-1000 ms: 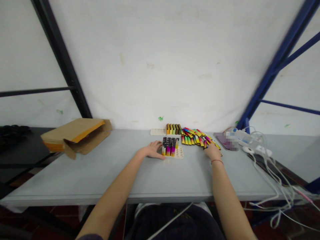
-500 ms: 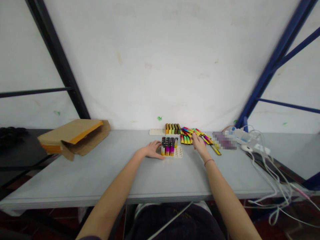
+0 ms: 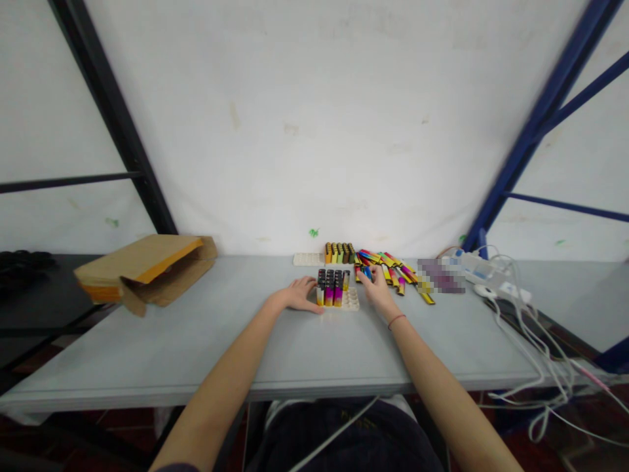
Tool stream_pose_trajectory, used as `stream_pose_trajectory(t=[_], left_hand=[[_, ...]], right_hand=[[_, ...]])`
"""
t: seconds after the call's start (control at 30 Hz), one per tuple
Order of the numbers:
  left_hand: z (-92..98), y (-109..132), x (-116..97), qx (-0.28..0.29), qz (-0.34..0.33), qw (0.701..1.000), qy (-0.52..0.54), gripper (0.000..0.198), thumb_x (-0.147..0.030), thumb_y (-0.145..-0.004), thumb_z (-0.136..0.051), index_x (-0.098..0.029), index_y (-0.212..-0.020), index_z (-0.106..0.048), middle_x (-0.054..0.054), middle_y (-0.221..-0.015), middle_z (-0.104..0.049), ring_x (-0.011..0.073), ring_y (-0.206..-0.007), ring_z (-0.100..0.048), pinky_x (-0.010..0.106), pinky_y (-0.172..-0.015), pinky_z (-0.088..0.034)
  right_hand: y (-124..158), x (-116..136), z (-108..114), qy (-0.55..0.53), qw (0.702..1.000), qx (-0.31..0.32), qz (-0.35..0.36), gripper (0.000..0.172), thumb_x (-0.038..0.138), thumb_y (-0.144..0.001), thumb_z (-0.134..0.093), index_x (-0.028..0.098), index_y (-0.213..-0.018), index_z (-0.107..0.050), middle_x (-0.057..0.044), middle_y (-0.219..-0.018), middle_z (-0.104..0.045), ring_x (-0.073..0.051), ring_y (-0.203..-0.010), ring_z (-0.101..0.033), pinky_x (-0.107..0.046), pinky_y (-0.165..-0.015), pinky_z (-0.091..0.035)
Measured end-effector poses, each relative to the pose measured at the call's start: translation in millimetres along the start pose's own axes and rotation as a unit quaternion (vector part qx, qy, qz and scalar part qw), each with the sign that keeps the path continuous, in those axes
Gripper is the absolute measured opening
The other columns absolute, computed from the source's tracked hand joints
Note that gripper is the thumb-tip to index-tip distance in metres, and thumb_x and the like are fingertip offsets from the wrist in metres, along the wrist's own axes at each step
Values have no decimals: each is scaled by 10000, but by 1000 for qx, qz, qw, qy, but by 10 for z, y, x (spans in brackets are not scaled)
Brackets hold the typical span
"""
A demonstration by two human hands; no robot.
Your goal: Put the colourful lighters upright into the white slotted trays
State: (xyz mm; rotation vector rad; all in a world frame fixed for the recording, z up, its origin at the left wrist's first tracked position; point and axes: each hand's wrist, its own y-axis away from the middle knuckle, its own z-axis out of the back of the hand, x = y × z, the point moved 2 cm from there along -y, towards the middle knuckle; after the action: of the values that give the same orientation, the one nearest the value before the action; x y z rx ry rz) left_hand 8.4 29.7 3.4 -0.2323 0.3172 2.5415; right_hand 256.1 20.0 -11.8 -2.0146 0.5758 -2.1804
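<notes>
A white tray (image 3: 350, 300) stands at mid table, its left part filled with upright lighters (image 3: 329, 289) with black tops and purple or yellow bodies. My left hand (image 3: 301, 295) rests at the tray's left side, fingers and thumb spread around its edge. Over the right side, my right hand (image 3: 374, 284) pinches a blue lighter (image 3: 366, 272), partly hidden by the fingers. Beyond and to the right lies a heap of colourful lighters (image 3: 393, 263), mostly yellow, red and green.
Behind the front tray are a second white tray (image 3: 308, 259) and a block of upright lighters (image 3: 339, 253). An open cardboard box (image 3: 147, 262) lies at left. White cables (image 3: 531, 321) and a power strip (image 3: 474, 267) are at right.
My right hand has moved left and a little towards me from the heap, now with a blue lighter in its fingers. My left hand has stayed put.
</notes>
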Motion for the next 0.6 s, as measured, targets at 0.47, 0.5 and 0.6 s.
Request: stream_pose_trajectory(t=[0.47, 0.5, 0.6], left_hand=[[-5, -6, -3, -9, -8, 1000, 1, 1044, -772, -616, -549, -143, -1414, -312, 129, -1497, -233, 322, -1344, -234, 372, -1101, -188], [-6, -8, -1, -9, -8, 1000, 2, 1047, -773, -613, -551, -143, -1414, -313, 129, -1497, -234, 325, -1344, -234, 372, -1100, -190], [-4, -5, 0, -8, -3, 1000, 2, 1050, -772, -610, -552, -143, -1416, -312, 127, -1497, -236, 335, -1345, -233, 373, -1098, -191]], right_hand=[[27, 92, -8, 46, 998, -11, 47, 305, 529, -860, -435, 229, -889, -481, 6, -656, -516, -156, -595, -502, -268, -509, -412], [31, 102, -15, 37, 998, -3, 42, 320, 550, -861, -423, 233, -850, -466, 18, -623, -492, -144, -549, -474, -260, -482, -393], [35, 133, -31, -3, 1000, 5, 11, 389, 621, -844, -403, 237, -779, -418, 47, -541, -422, -118, -440, -385, -245, -412, -328]])
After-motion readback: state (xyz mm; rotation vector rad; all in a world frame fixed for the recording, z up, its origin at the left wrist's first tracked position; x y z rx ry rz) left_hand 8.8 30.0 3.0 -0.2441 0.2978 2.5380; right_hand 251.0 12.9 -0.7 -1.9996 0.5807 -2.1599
